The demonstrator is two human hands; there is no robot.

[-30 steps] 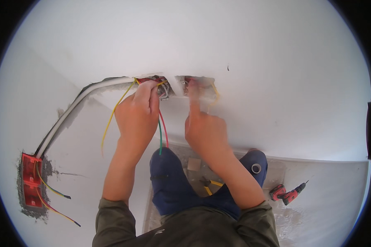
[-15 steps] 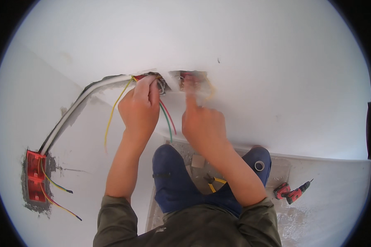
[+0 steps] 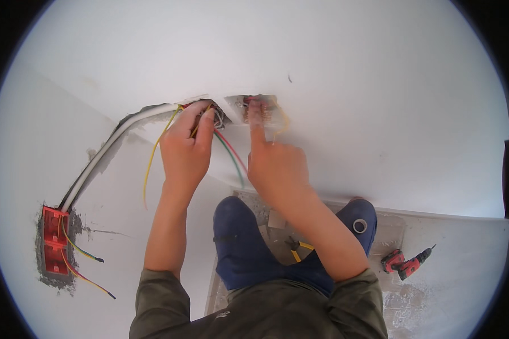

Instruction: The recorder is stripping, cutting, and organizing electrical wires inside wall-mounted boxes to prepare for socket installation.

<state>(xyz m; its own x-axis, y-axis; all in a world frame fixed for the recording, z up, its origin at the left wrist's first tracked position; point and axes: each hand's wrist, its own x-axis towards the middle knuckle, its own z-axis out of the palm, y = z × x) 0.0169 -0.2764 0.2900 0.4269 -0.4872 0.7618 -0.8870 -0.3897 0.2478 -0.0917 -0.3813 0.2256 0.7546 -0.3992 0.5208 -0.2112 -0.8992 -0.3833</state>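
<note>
My left hand [image 3: 186, 141] is at the left wall opening [image 3: 219, 116], thumb and fingers closed around a thin yellow wire [image 3: 194, 131]. Another yellow wire [image 3: 152, 152] hangs left of the wrist. Green [image 3: 232, 155] and red [image 3: 237, 152] wires dangle to its right. My right hand [image 3: 278, 166] reaches into the neighbouring opening [image 3: 274, 116] with the index finger straight and its tip against something red inside. The other fingers curl under, and I see nothing held there. A thin yellow wire [image 3: 285, 121] loops out beside that finger.
White conduit pipes [image 3: 110, 147] run along a chiselled groove to a red double wall box [image 3: 55, 240] with taped wire ends. On the floor lie a red cordless drill [image 3: 407, 263] and yellow-handled pliers [image 3: 297, 248]. A tape roll [image 3: 359, 226] appears by my right knee.
My left hand's fingers have shifted at the opening, now showing a yellow wire between them. The green and red wires have swung right. My right index finger stays in its opening.
</note>
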